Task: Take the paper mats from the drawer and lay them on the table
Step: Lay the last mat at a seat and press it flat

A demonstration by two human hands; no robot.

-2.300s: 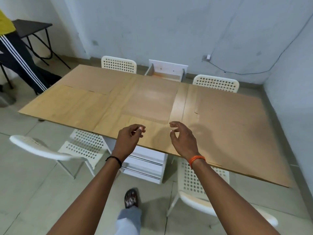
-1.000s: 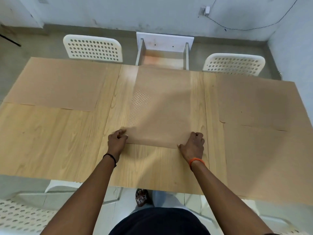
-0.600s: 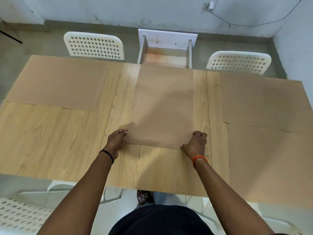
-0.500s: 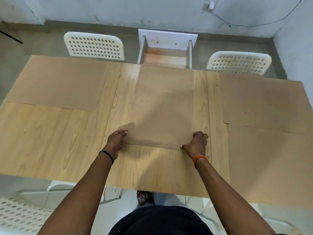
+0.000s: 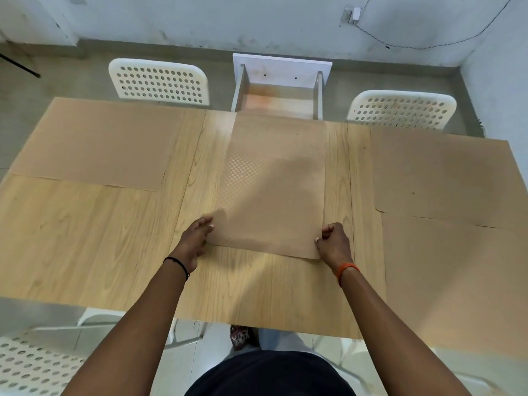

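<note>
Both hands (image 5: 197,238) hold centre paper mat (image 5: 274,190) on table (image 5: 85,238).

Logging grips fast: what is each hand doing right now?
Left hand: open, straight fingers touching the middle paper mat's near left corner.
Right hand: curled, pinching the mat's near right corner.

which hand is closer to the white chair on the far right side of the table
Right. The right hand pinches the middle mat's near right corner, on the white chair's side. The left hand rests at the mat's near left corner, farther away.

Brown paper mat (image 5: 271,190) flat mid-table; drawer (image 5: 278,92) open.
</note>
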